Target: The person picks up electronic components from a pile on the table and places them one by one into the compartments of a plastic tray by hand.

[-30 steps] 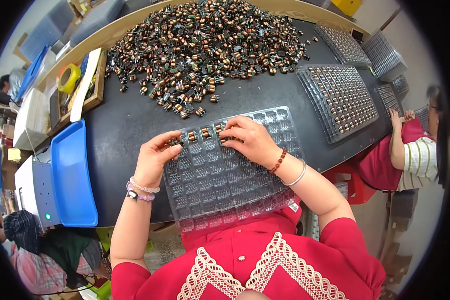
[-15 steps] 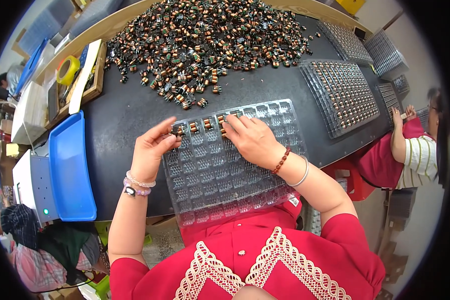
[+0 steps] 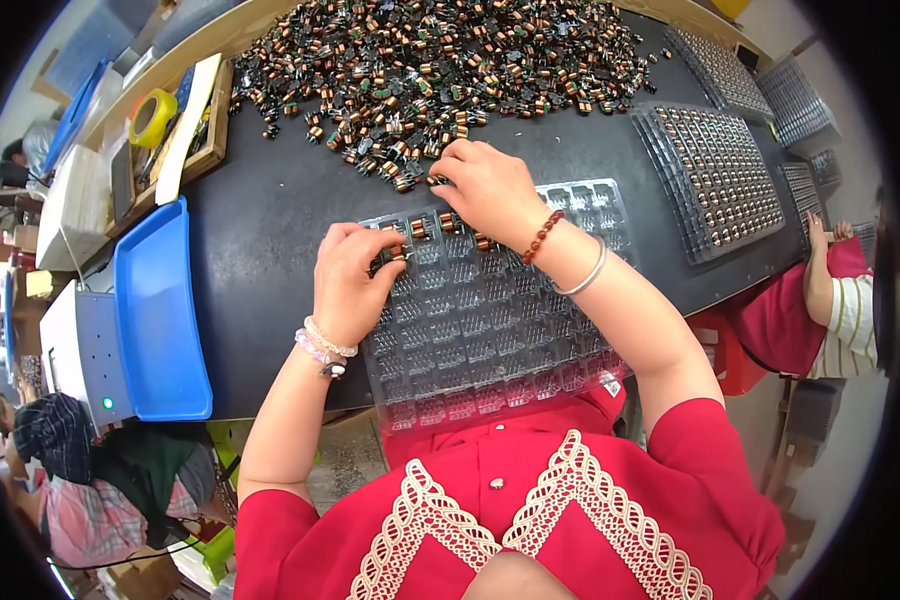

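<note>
A clear plastic tray [image 3: 490,330] with rows of moulded pockets lies before me, its near edge over my lap. Several small copper-wound coils [image 3: 447,222] sit in its far row. At the tray's far left corner, my left hand [image 3: 350,285] has thumb and fingers closed around a copper coil [image 3: 398,253]. My right hand [image 3: 495,195] reaches past the far edge, its fingertips pinched on a dark-ended coil [image 3: 437,181] near the front of a big heap of coils [image 3: 440,80]. Its palm hides part of the far row.
Stacked trays filled with coils [image 3: 715,180] stand to the right, with more behind. On the left are a blue tray [image 3: 160,310], a wooden box [image 3: 210,150] and a yellow tape roll [image 3: 153,118]. A co-worker's hands [image 3: 828,232] are at the far right.
My right hand has moved from the tray's far row out to the heap's near edge. My left hand has come in lower over the tray's corner. The whole view has shifted slightly.
</note>
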`<state>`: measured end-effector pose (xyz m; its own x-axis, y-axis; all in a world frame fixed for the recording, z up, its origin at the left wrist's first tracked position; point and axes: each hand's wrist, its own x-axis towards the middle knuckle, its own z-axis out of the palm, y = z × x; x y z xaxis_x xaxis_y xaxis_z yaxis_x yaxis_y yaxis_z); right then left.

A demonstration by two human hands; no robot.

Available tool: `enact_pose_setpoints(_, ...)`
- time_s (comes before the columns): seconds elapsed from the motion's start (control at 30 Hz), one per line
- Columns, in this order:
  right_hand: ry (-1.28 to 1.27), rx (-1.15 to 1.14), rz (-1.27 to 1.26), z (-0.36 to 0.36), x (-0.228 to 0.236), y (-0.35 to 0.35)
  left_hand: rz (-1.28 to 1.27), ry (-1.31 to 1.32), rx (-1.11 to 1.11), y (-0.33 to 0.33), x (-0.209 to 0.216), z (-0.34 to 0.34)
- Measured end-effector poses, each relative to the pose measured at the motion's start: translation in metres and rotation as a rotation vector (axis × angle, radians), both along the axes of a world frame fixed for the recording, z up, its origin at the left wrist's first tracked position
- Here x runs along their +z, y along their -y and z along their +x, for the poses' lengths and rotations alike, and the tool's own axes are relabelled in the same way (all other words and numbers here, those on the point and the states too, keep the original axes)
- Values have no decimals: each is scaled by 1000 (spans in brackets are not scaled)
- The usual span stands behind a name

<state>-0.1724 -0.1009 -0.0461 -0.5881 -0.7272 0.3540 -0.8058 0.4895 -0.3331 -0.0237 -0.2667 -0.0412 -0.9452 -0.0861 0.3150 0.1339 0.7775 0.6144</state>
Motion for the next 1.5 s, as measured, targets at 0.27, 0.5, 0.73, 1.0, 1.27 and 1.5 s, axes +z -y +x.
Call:
enact_pose_setpoints(0.27, -48, -40, 123, -4, -11, 14, -282, -28, -69, 1, 4, 6)
enact_pose_setpoints(0.5, -109, -35, 175, -11, -10, 10, -493, 21, -92, -6, 15, 11)
enact_pose_setpoints(0.73, -153, -25, -23, 6, -1, 0, -453, -222, 71, 28, -15, -79)
enact_pose_setpoints(1.0, 42, -26, -177, 26, -3, -30, -100, 176, 123, 31, -7, -81)
enact_pose_setpoints(1.27, 143, 113, -172, 18, -5, -42, -143, 155, 62, 35, -5, -72)
enact_pose_setpoints(1.5, -212, 163, 58, 37, 4, -39, -146, 141, 88, 29, 14, -53)
